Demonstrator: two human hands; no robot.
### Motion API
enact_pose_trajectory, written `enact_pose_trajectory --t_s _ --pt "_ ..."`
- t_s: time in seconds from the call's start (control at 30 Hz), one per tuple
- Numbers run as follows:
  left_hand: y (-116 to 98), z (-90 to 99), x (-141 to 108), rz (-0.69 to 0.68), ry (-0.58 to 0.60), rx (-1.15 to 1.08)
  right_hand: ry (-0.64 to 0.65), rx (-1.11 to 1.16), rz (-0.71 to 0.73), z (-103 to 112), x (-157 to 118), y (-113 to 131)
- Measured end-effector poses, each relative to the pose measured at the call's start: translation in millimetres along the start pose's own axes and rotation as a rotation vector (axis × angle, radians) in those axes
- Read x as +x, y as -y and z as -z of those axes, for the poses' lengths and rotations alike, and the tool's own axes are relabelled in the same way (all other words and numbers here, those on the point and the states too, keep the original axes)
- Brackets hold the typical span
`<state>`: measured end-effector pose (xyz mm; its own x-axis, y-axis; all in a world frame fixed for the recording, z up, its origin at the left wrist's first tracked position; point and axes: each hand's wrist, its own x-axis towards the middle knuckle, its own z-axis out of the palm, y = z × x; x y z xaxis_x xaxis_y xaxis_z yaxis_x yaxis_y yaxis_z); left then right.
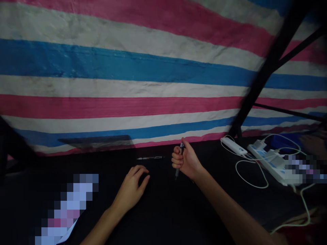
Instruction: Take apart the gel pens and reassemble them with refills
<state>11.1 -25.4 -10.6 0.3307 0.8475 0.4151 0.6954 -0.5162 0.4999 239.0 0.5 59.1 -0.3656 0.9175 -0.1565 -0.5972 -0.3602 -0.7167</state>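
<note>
In my right hand [185, 158] is a dark pen [181, 148], held roughly upright with the fingers wrapped round it and the thumb near its top end. A second pen [150, 158], slim with clear and dark parts, lies flat on the black table [158, 211] to the left of that hand. My left hand [134, 183] rests on the table just below the lying pen, not touching it. Its fingers are loosely curved, thumb apart, and nothing shows between them.
At the right, a white power strip [265, 163] holds plugs and white cables, beside a white oblong device [233, 145]. A blurred-out sheet [68, 207] lies at the lower left. Dark metal bars [263, 78] stand before a striped sheet [127, 68].
</note>
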Motion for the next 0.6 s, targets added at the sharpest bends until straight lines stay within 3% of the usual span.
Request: enact_pose_trajectory --t_s 0.1,0.2,0.27,0.4,0.5,0.6 --pt "7 -1.8 -2 0.027 0.007 0.007 -0.197 -0.092 0.193 31 1 19" --pt "11 -2.5 -2 0.03 -0.009 0.049 -0.414 -0.351 0.404 68 -1 36" --pt "13 -3.0 -2 0.026 -0.023 0.08 -0.534 -0.543 0.422 91 -5 40" --pt "15 -4.4 1 0.029 -0.032 0.13 -0.585 -0.866 0.296 123 -13 34" --pt "16 -6.0 4 0.032 -0.017 0.153 -0.632 -1.205 0.224 134 -13 25" --pt "14 -8.5 7 0.019 0.005 0.176 -0.658 -1.439 0.251 135 -10 21"
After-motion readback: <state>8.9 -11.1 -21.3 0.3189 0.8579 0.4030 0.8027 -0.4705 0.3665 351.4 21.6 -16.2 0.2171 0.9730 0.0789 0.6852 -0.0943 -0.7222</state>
